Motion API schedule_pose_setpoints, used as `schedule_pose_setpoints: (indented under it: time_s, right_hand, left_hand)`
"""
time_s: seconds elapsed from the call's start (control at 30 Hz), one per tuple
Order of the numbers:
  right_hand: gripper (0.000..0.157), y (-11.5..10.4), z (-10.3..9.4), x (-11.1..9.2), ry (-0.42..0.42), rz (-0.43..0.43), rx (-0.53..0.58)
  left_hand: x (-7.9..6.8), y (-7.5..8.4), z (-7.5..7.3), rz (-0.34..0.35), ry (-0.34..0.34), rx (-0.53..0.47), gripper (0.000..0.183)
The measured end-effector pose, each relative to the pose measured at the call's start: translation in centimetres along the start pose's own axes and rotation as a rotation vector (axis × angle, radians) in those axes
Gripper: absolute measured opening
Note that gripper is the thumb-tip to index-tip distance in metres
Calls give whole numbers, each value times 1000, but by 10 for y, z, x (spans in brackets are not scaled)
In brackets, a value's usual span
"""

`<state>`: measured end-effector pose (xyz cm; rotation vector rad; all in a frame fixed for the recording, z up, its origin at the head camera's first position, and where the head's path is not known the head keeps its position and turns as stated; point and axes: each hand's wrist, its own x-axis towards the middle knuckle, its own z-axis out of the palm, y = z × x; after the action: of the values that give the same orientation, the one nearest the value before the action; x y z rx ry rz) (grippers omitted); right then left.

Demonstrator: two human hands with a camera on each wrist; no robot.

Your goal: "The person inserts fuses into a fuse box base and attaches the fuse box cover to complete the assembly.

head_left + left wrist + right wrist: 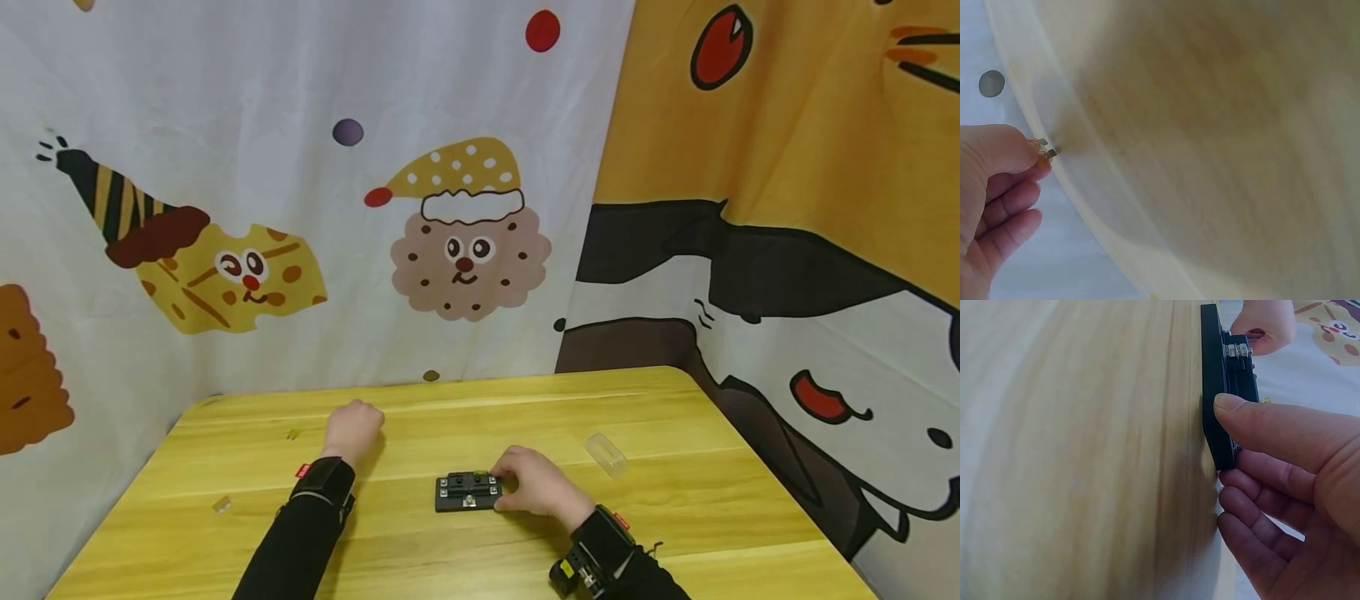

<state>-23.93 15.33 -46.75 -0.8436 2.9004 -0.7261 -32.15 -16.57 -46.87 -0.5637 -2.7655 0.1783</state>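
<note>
My left hand (354, 432) is over the table left of centre. In the left wrist view its thumb and forefinger pinch a small orange see-through blade fuse (1042, 152), the two metal prongs pointing outward. A black fuse block (467, 493) with metal screw terminals lies flat on the table in front. The right hand (537, 483) grips its right end, thumb (1232, 403) along the near edge and fingers behind. Something yellow shows at the block's far side. In the head view the left hand's own back hides the fuse.
A clear plastic cover (606, 455) lies to the right of the right hand. Left of the left arm are a small yellow-green piece (292, 434) and a small orange-brown piece (222, 505). A printed curtain (285, 350) hangs behind the wooden table (420, 558).
</note>
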Motion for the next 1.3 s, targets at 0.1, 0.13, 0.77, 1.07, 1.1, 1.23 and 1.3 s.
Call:
schedule_pose_setpoints:
  time_s: [0.1,0.13,0.77,1.07,1.1,1.23,1.3]
  right_hand:
    - [42,0,0,0,1,-1,-7]
    - [42,0,1,0,0,-1,-9]
    - [41,4,4,1,0,-10,-4]
    - [41,4,3,0,9,-14,-3]
    - [41,4,3,0,9,-13,-2]
    - [42,2,0,0,8,-15,1]
    - [41,1,-1,-1,9,-18,2]
  left_hand:
    - [0,0,-3,-23,0,-26,21]
    - [0,1,-4,-31,0,-31,22]
    - [10,30,-36,68,49,-243,33]
    - [12,51,-49,175,125,-236,27]
    - [12,53,-50,193,132,-227,26]
    - [13,63,-54,264,147,-227,26]
    - [12,68,-57,293,147,-249,26]
